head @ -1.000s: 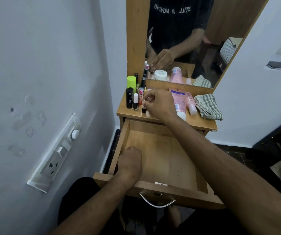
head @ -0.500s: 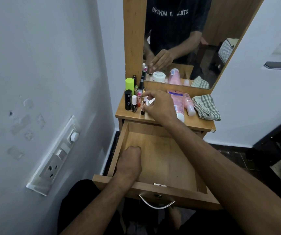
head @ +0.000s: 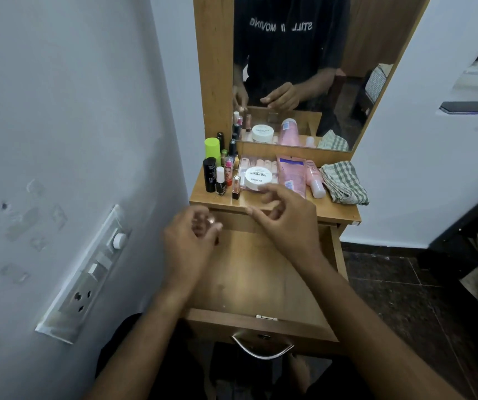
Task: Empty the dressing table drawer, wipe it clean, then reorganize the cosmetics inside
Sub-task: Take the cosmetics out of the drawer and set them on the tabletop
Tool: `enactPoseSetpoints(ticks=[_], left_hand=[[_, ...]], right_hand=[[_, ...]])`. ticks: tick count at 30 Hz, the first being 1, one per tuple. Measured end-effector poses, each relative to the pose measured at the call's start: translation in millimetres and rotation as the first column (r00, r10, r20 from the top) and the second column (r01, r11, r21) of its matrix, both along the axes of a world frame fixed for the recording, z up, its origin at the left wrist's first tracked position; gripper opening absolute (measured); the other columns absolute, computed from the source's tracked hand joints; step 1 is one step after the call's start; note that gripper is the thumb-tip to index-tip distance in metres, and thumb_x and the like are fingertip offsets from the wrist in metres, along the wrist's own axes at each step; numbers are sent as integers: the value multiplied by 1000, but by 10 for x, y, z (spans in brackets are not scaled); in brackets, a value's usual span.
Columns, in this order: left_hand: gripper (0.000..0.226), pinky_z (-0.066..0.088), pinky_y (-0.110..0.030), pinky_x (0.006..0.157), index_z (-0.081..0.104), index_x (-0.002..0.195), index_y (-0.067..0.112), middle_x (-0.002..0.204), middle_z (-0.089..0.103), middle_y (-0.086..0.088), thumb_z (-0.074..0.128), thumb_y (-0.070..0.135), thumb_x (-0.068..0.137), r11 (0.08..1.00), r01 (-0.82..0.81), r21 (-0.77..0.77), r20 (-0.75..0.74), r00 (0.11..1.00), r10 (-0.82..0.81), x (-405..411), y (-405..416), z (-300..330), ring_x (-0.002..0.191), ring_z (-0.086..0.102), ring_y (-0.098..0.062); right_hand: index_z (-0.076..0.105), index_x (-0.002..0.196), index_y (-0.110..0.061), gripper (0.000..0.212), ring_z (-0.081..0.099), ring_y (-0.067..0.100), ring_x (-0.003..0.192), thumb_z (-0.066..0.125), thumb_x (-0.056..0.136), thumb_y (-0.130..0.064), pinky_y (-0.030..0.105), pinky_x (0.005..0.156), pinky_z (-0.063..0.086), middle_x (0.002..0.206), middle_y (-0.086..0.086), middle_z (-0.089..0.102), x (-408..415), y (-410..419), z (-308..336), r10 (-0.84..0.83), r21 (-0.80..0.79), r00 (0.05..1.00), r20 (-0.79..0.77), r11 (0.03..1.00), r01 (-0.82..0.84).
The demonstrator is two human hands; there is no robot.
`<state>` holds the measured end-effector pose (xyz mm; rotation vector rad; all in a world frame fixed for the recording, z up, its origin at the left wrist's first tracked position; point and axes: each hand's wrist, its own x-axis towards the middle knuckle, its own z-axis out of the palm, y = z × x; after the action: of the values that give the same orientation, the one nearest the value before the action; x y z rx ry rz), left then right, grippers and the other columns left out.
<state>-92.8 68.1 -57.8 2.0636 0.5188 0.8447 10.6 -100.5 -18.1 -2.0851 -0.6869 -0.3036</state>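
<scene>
left hand [head: 190,243] curled round something small, blurred, over open drawer [head: 263,321]

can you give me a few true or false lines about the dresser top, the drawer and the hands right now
1. The drawer is pulled open and its wooden floor is bare. True.
2. The checked cloth lies inside the drawer. False: it lies on the dresser top, at the right end.
3. The white round tub sits on a clear packet of false nails. True.
4. The right hand grips the pink tube. False: its fingers are loose and hold nothing; the tube lies flat on the top.
5. The left hand is curled around something small over the drawer's back left corner. True, though what it holds is too hidden to name.
</scene>
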Motion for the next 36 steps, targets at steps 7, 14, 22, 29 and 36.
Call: enactPoseSetpoints(ticks=[7,14,22,29,36], left_hand=[[30,50,-4,67,70,105,20,89,70,16,85,15,79,985,-76,-158,127,987,96,375,421,293,74,66,8],[30,58,-15,71,68,103,20,92,71,6,85,14,79,992,-70,-103,143,986,85,591,484,139,76,68,-2],[32,49,-3,63,66,103,15,96,70,-2,86,12,78,996,-73,-54,150,985,80,702,479,111,71,64,11],[37,54,-9,67,67,108,10,103,70,-10,87,10,77,998,-56,-40,145,988,61,742,519,62,86,71,-17],[38,55,-11,71,67,109,11,103,70,-8,87,9,76,999,-31,-36,150,988,36,756,489,57,91,71,-19]], right_hand=[[68,117,-35,37,62,7,70,79,82,-43,17,59,51,89,-18,66,-473,-322,-555,12,-70,989,-147,997,-23],[68,119,-37,38,62,5,71,73,84,-50,11,58,44,85,-18,66,-497,-340,-716,25,-93,978,-207,995,-45],[68,119,-37,36,62,3,73,70,86,-53,14,61,47,86,-20,66,-474,-350,-770,17,-107,971,-237,993,-43],[70,117,-33,33,60,5,65,72,87,-48,17,63,47,87,-17,68,-482,-352,-744,26,-86,966,-256,995,-50],[70,117,-33,33,60,4,64,72,88,-47,18,63,50,87,-16,69,-484,-353,-729,18,-92,966,-258,995,-43]])
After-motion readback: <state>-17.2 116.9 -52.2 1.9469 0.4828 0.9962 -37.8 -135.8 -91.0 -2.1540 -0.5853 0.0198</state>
